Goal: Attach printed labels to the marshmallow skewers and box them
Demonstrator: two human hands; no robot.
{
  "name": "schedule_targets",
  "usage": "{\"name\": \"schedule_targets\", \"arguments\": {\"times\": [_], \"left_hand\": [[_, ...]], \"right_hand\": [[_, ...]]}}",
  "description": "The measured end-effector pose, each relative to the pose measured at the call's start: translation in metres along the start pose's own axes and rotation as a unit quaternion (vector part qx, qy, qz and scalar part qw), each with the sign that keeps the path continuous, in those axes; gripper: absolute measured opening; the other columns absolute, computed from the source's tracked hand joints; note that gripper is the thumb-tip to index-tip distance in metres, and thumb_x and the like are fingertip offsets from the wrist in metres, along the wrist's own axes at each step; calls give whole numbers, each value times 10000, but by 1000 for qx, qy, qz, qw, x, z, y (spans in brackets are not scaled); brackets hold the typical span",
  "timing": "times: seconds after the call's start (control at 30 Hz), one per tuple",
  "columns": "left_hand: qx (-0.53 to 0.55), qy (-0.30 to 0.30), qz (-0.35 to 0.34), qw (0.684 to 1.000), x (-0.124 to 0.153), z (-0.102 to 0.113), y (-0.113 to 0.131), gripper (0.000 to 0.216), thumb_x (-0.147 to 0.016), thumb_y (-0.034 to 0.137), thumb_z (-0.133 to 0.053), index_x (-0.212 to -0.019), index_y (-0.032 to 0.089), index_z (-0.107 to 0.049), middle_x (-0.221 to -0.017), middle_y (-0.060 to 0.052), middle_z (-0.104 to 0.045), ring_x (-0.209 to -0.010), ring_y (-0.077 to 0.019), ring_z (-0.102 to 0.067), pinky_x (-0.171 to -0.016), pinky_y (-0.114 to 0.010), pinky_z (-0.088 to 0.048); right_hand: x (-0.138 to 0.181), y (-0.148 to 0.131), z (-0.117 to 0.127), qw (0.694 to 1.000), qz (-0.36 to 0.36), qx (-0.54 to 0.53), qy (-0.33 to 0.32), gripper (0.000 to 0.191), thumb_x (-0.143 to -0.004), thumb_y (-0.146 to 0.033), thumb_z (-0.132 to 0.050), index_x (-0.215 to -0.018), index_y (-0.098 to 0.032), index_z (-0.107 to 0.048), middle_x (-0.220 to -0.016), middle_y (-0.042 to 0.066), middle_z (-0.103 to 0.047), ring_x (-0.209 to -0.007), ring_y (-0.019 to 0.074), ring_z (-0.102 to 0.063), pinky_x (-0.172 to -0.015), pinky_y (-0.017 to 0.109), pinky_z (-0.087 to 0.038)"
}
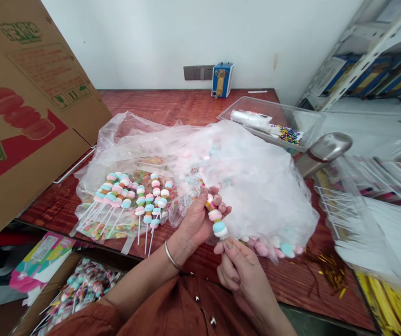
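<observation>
Two hands meet over the near edge of the counter [172, 105], a dark red wooden top with a glossy grain. The left hand [197, 219], a thin metal bangle [170, 256] on its wrist, has its fingers curled round the upper part of one candy skewer [216, 220]. The right hand [237, 268] pinches the skewer's lower end between thumb and forefinger, just under the last piece. At least three soft, puffy discs show on it: yellowish, pink and pale blue. The rest is hidden by the fingers.

The skewer sits against a big crumpled clear bag [263, 186] full of loose pastel marshmallows. To the left, finished skewers [130, 198] lie fanned on flat plastic, white sticks pointing toward the person. There are more than ten, too crowded to count exactly.

One printed cardboard box [29, 107] leans at the left. One clear plastic tray [305, 123] stands behind, and one small blue device [222, 79] is by the wall. A bundle of thin white sticks [371, 219] lies at the right.
</observation>
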State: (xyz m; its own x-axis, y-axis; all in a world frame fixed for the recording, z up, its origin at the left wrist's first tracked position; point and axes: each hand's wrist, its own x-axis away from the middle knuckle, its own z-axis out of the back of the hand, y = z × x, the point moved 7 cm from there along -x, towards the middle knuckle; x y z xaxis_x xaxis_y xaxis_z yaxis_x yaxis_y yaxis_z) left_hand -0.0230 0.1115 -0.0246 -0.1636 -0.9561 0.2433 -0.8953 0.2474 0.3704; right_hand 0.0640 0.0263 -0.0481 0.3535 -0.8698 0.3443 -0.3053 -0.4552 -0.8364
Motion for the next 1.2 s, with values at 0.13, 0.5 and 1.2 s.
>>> {"name": "schedule_targets", "arguments": {"times": [0.13, 0.5, 1.2], "left_hand": [[-22, 20, -24, 999, 3, -1, 0, 262, -872, 409, -637, -899, 149, -629, -708, 9, -550, -642, -111, -553, -747, -287, -521], [7, -20, 38, 999, 2, -5, -1, 310, -886, 456, -599, -876, 147, -624, -648, 23, -544, -600, -119, -569, -773, -326, -527], [-33, -1, 17, 999, 6, -10, -3, 301, -881, 450, -608, -828, 154, -612, -699, -6, -572, -683, -141, -588, -849, -358, -517]], "right_hand": [[13, -38, 18, 834, 275, 425, 219, 234, -940, -349, -555, -1008, -142, -642, -617, 16, -649, -509, 149, -571, -477, 249, -372], [3, -18, 15, 981, 96, 160, 44, 302, -975, -448, -456, -834, -200, -554, -465, -97, -372, -347, 70, -277, -351, 194, -232], [0, -10, 18, 992, 31, 111, 53, 329, -945, -463, -488, -827, -178, -603, -557, -84, -320, -424, 79, -249, -388, 210, -247]]}}
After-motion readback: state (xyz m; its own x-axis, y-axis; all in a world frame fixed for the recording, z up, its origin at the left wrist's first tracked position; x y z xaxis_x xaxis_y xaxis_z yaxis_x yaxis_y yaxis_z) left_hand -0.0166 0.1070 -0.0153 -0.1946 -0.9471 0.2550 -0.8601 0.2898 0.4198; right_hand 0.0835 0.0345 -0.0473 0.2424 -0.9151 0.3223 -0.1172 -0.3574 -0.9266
